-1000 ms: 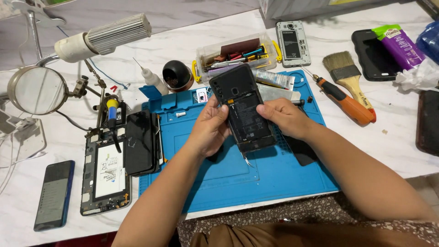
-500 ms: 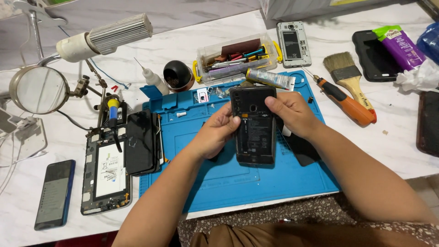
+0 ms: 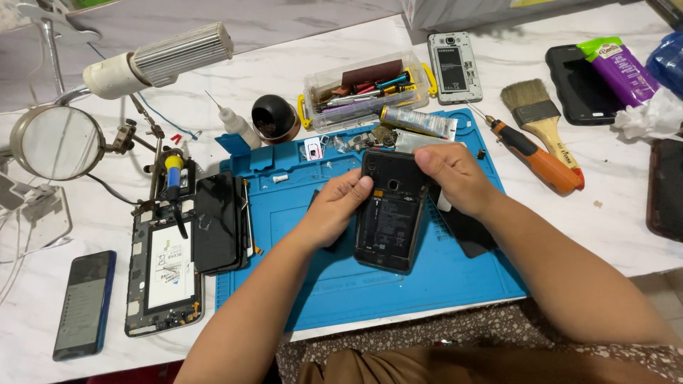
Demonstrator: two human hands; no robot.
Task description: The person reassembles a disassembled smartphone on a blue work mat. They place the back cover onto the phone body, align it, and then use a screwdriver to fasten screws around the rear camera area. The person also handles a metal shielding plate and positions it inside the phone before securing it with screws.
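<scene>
- A phone repair workshop
- Blue repair mat (image 3: 341, 284) at centre of the white marble surface (image 3: 612, 213)
- Opened phones (image 3: 390, 213) and a stripped tablet (image 3: 163, 274)
- Magnifier lamp (image 3: 57, 142) upper left
- Screwdriver (image 3: 533, 153), brush (image 3: 537, 117), parts box (image 3: 366, 89) at top

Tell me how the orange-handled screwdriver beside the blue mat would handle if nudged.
The screwdriver lies flat on the white table; its rounded handle would probably roll. It looks stiff and light. The thin tip near the blue mat likely pivots easily.

The opened phone (image 3: 390, 212) is sitting upright in frame now — no longer tilted — with the right hand (image 3: 455, 178) gripping its top edge.
</scene>
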